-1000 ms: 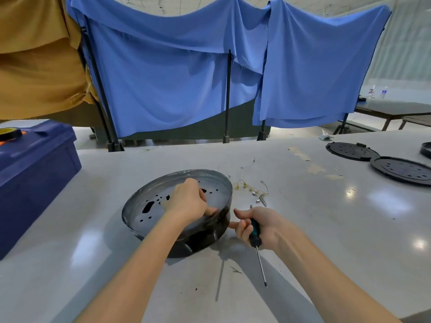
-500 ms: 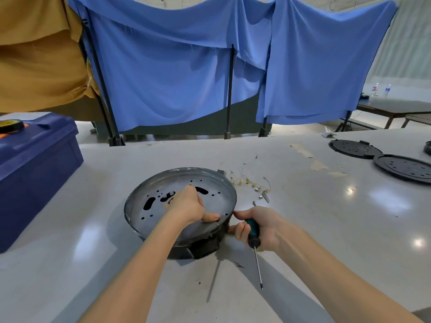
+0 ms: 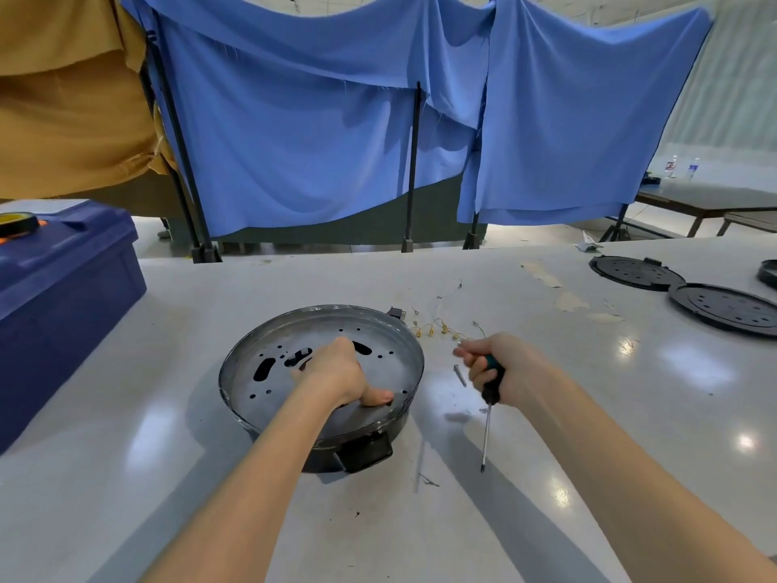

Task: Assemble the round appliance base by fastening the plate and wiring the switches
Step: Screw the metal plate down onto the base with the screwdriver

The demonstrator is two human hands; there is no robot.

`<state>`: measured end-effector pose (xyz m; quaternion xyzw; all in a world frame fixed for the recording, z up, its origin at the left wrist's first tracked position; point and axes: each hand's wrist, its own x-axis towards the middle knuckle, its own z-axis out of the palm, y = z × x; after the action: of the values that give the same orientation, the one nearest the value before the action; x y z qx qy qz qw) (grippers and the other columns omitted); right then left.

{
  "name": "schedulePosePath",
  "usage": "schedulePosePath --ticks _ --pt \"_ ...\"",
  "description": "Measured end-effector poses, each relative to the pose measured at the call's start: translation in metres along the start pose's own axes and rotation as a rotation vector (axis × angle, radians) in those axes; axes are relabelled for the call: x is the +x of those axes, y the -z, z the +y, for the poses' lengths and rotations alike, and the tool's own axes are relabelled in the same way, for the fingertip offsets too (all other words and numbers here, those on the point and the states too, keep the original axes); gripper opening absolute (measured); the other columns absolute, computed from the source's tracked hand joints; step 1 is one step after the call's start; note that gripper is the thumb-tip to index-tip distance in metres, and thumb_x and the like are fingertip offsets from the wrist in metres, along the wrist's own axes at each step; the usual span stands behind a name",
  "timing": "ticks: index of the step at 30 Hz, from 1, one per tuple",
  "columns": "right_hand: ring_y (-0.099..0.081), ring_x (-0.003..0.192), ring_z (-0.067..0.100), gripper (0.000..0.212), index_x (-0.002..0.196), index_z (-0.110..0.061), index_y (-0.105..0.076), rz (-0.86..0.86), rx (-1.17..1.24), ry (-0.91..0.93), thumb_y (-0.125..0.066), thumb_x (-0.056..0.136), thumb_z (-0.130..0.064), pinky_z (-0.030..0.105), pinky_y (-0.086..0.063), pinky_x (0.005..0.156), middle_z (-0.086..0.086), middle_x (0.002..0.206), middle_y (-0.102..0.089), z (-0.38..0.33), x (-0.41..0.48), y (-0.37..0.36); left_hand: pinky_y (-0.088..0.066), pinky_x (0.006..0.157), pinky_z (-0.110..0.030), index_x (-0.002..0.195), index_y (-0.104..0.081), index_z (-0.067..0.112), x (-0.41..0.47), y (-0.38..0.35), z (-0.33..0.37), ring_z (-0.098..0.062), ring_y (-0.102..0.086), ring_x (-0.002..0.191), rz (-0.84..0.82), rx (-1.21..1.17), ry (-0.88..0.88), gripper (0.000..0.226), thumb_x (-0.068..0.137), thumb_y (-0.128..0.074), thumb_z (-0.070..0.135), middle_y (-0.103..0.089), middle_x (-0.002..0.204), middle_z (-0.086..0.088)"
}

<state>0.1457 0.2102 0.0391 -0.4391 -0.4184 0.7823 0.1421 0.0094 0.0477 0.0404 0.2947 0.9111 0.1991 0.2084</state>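
Blue cloth (image 3: 319,132) hangs behind the glossy white table (image 3: 126,456), where the round black appliance base (image 3: 361,452) sits centre; the left hand (image 3: 336,372) presses its perforated grey metal plate (image 3: 378,342), fingers curled together, while the right hand (image 3: 504,368) just beside it grips a green-handled screwdriver (image 3: 490,397), tip down

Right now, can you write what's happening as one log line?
left hand: pressing on plate | right hand: holding screwdriver | loose screw: on table
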Motion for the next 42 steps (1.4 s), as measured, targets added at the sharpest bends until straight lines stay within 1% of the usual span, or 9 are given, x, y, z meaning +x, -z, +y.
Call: schedulePosePath --ticks 4,8,12,15,21,26,31,38,42 --pt "-0.034 0.028 0.009 0.013 0.075 0.005 -0.056 0.21 -0.271 0.175 -0.064 0.085 0.007 0.014 -0.025 0.03 0.012 0.061 -0.053 -0.014 0.018 0.011 -0.046 0.098 -0.042 0.107 -0.055 0.006 -0.002 0.002 0.002 -0.027 -0.061 0.103 -0.014 0.079 -0.015 0.062 0.068 -0.084 0.046 -0.065 0.106 -0.009" --pt "-0.029 0.028 0.011 0.025 0.068 0.005 -0.057 0.245 -0.565 0.205 -0.078 0.079 -0.003 0.013 -0.024 0.034 0.009 0.052 -0.052 -0.013 0.031 0.012 -0.047 0.074 -0.031 0.089 -0.05 0.01 -0.006 0.007 0.008 -0.024 -0.059 0.086 -0.033 0.204 -0.073 0.05 0.072 -0.081 0.047 -0.06 0.088 -0.006" --pt "-0.026 0.024 0.013 0.048 0.054 -0.007 -0.042 0.229 -0.914 0.234 -0.085 0.074 -0.011 0.011 -0.025 0.035 0.004 0.035 -0.041 -0.006 0.042 0.004 -0.049 0.095 -0.046 0.071 -0.04 0.014 -0.009 0.011 0.017 -0.032 -0.062 0.104 -0.041 0.37 -0.06 0.057 0.07 -0.078 0.055 -0.064 0.103 -0.01" --pt "-0.03 0.022 0.015 0.036 0.058 -0.005 -0.045 0.255 -1.13 0.289 -0.077 0.076 -0.004 0.013 -0.026 0.035 0.005 0.041 -0.044 -0.002 0.051 0.0 -0.04 0.098 -0.045 0.09 -0.042 0.017 -0.009 0.015 0.022 -0.027 -0.057 0.109 0.012 0.514 -0.049 0.063 0.067 -0.076 0.064 -0.057 0.107 -0.002" --pt "-0.033 0.019 0.011 0.026 0.065 -0.008 -0.04 0.247 -1.415 0.36 -0.057 0.083 -0.002 0.007 -0.023 0.032 0.005 0.045 -0.047 -0.001 0.048 -0.01 -0.044 0.099 -0.045 0.079 -0.054 0.018 0.0 0.023 0.022 -0.024 -0.06 0.103 -0.089 0.303 -0.116 0.043 0.067 -0.086 0.044 -0.059 0.098 -0.002" --pt "-0.044 0.04 0.021 0.024 0.077 0.002 -0.063 -0.038 -1.135 0.531 -0.059 0.093 -0.015 0.027 -0.035 0.044 0.011 0.068 -0.072 -0.014 0.031 -0.015 -0.049 0.089 -0.033 0.083 -0.067 0.023 0.013 0.026 0.017 -0.019 -0.063 0.09 0.167 0.035 -0.358 0.01 0.081 -0.076 0.027 -0.066 0.085 0.0" --pt "-0.042 0.036 0.015 0.011 0.081 -0.009 -0.069 -0.38 -0.894 0.751 -0.069 0.089 -0.016 0.021 -0.031 0.036 0.008 0.068 -0.071 -0.022 0.007 -0.031 -0.049 0.061 -0.012 0.096 -0.076 0.015 0.015 0.021 0.023 -0.008 -0.067 0.063 0.143 -0.404 -0.586 0.014 0.083 -0.075 0.018 -0.074 0.075 -0.003" --pt "-0.038 0.035 0.016 0.01 0.076 -0.009 -0.069 -0.387 -0.703 0.855 -0.072 0.086 -0.01 0.018 -0.028 0.038 0.011 0.063 -0.067 -0.014 0.011 -0.04 -0.056 0.065 -0.02 0.078 -0.076 0.016 0.02 0.025 0.012 -0.009 -0.068 0.059 0.223 -0.492 -0.6 0.004 0.082 -0.076 0.014 -0.072 0.065 0.003" --pt "-0.033 0.034 0.007 0.018 0.075 -0.012 -0.068 -0.133 -0.784 0.879 -0.073 0.086 -0.025 0.016 -0.026 0.035 -0.009 0.044 -0.05 -0.008 0.026 -0.044 -0.059 0.064 -0.031 0.071 -0.072 0.012 0.025 0.026 0.005 -0.016 -0.067 0.057 0.205 -0.491 -0.568 0.014 0.082 -0.074 0.004 -0.07 0.061 -0.003"
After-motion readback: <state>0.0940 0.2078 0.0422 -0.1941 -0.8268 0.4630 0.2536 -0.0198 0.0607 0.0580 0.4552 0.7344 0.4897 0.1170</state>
